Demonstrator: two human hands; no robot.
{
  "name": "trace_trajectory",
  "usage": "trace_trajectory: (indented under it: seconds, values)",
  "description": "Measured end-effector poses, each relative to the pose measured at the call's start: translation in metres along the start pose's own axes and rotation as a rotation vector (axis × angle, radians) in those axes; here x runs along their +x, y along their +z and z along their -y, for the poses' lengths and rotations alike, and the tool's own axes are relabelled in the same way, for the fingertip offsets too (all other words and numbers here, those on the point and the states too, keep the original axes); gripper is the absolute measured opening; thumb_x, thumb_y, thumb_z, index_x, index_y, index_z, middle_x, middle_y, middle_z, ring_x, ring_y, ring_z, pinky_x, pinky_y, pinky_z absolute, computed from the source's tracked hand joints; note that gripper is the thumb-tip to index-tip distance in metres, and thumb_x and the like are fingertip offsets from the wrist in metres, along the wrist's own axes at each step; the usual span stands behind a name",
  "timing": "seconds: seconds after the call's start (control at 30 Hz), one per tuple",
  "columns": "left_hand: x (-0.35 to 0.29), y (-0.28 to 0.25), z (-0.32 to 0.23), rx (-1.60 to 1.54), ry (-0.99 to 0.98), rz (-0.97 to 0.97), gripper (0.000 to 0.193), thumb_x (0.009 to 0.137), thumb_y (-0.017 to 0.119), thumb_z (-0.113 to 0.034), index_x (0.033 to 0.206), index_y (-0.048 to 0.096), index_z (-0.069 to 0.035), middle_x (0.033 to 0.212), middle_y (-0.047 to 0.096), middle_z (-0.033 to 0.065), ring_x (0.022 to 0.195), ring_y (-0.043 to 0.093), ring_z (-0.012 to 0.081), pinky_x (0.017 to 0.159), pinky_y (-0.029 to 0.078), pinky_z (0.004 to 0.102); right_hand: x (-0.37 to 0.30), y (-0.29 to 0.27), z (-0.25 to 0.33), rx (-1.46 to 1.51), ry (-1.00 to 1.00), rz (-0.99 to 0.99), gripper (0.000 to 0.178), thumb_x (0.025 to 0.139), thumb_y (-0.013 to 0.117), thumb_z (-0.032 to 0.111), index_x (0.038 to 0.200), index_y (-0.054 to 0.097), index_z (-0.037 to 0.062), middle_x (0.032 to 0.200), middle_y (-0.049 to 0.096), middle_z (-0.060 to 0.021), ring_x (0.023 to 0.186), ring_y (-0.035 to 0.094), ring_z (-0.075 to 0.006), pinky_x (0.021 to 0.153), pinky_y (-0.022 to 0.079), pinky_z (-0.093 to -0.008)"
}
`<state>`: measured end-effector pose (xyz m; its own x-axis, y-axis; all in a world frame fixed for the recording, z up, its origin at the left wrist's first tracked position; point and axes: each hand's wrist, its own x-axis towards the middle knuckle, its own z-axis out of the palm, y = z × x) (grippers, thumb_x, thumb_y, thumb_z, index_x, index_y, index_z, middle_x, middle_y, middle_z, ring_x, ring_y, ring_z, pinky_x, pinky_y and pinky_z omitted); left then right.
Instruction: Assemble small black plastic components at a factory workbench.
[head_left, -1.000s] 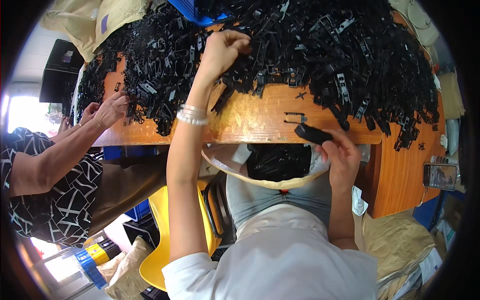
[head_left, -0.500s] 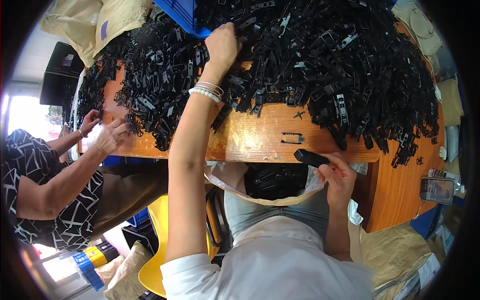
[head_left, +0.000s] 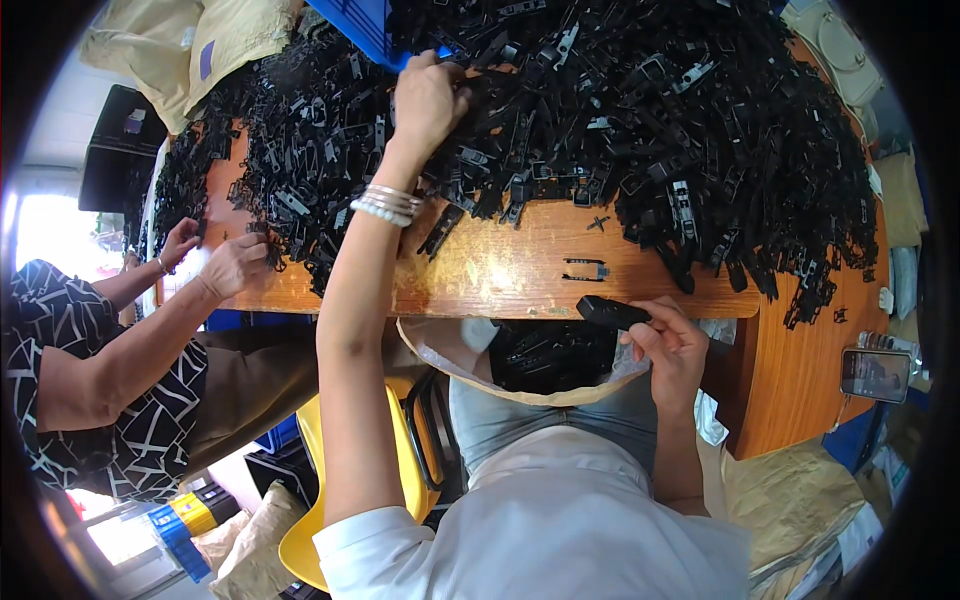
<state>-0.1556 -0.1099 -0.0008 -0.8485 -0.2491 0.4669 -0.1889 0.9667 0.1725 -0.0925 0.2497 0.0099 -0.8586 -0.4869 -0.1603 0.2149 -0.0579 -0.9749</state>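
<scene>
My left hand [head_left: 428,108], with bracelets at the wrist, reaches over the large pile of black plastic parts [head_left: 560,110], just below the corner of a blue plastic bin [head_left: 360,25]. Its fingers are loosely bent, the thumb apart from them, and nothing shows between them. Near the table's front edge, my right hand [head_left: 672,345] is closed on a long black plastic piece [head_left: 608,312], pinched at one end by thumb and fingers. On the table beyond it lies a small black frame-shaped part [head_left: 585,270]. Below, a lined sack [head_left: 465,372] holding black parts sits open at my lap.
At the left, a co-worker's hands [head_left: 235,265] handle parts at the pile's edge. A yellow chair [head_left: 310,520] stands beside me. A phone [head_left: 875,375] is at the far right. Paper sacks [head_left: 240,40] lie at the back left, and another sack [head_left: 795,505] stands at the lower right.
My left hand has shifted slightly left and its thumb has spread from the fingers. My right hand, still holding the black piece, moved slightly left. The co-worker's nearer hand moved right.
</scene>
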Motion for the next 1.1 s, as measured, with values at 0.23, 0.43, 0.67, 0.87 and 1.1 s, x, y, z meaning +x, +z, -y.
trace_trajectory:
  seconds: [0.23, 0.43, 0.67, 0.87, 1.1]
  values:
    - [-0.044, -0.05, -0.031, -0.47, -0.222, -0.126, 0.022, 0.07, 0.065, -0.007, 0.087, 0.053, 0.0, 0.073, 0.056, 0.0079, 0.06, 0.055, 0.0155, 0.054, 0.044, 0.0258, 0.006, 0.011, 0.002, -0.001, -0.007, 0.043, 0.021, 0.073, 0.054, -0.004, 0.094, 0.058, -0.0076, 0.081, 0.054, -0.0092, 0.061, 0.055, -0.0106, 0.048, 0.038, -0.0187]
    - [-0.109, -0.097, -0.096, -1.142, -0.394, 0.365, 0.026, 0.078, 0.058, 0.001, 0.103, 0.055, 0.0, 0.079, 0.06, 0.006, 0.062, 0.058, 0.0082, 0.052, 0.048, 0.0191, 0.007, 0.021, 0.012, 0.063, -0.07, 0.107, 0.023, 0.072, 0.054, -0.007, 0.094, 0.058, -0.0081, 0.083, 0.054, -0.0105, 0.063, 0.057, -0.0133, 0.05, 0.041, -0.0194]
    - [-0.146, -0.118, -0.111, -1.638, -0.397, 0.577, 0.03, 0.075, 0.054, 0.008, 0.105, 0.054, 0.006, 0.097, 0.057, 0.0084, 0.073, 0.057, 0.0093, 0.061, 0.047, 0.0169, 0.009, 0.036, 0.024, 0.102, -0.123, 0.238, 0.024, 0.071, 0.056, -0.007, 0.095, 0.057, -0.0086, 0.085, 0.053, -0.0113, 0.065, 0.058, -0.0151, 0.051, 0.043, -0.0194]
    - [-0.156, -0.1, -0.137, -1.815, -0.549, 0.419, 0.027, 0.081, 0.054, -0.006, 0.104, 0.054, 0.008, 0.094, 0.059, 0.011, 0.086, 0.055, 0.0123, 0.079, 0.043, 0.0242, 0.003, 0.038, 0.022, 0.03, -0.081, 0.402, 0.022, 0.072, 0.06, -0.005, 0.094, 0.059, -0.0055, 0.084, 0.054, -0.0073, 0.067, 0.057, -0.012, 0.054, 0.043, -0.018]
    - [-0.159, -0.11, -0.138, -1.342, -0.593, 0.596, 0.023, 0.086, 0.051, -0.014, 0.096, 0.061, 0.004, 0.061, 0.058, 0.0044, 0.047, 0.052, 0.0048, 0.044, 0.042, 0.0182, -0.001, 0.024, 0.032, -0.546, -0.482, 0.385, 0.028, 0.065, 0.064, -0.007, 0.092, 0.061, -0.0014, 0.08, 0.055, -0.0077, 0.062, 0.053, -0.0124, 0.052, 0.042, -0.0205]
